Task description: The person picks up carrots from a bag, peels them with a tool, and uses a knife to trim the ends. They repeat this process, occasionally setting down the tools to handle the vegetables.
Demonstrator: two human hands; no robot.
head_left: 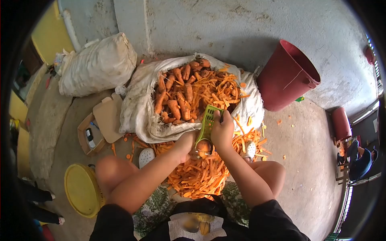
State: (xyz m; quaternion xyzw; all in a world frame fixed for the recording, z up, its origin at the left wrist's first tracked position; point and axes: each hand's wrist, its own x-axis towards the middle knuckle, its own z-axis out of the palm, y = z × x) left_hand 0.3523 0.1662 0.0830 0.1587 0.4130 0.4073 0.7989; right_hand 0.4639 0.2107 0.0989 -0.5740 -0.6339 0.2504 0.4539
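My right hand [222,131] is closed round the perforated green handle of a peeler [208,121]. The metal end of the peeler lies against a carrot [204,147]. My left hand [185,145] grips that carrot from the other side, its fingers partly hidden. Below both hands spreads a heap of orange carrot strips [201,176] between my legs. In front of me, an opened white woven sack [138,108] holds whole unpeeled carrots [185,106] on its left side and many cut strips [221,90] on its right.
A tall red bucket [281,80] leans by the wall, right of the sack. To the left are a full white sack [98,66], an open cardboard box [90,134] and a yellow lidded bucket [82,190]. Other people show at the far left and right edges.
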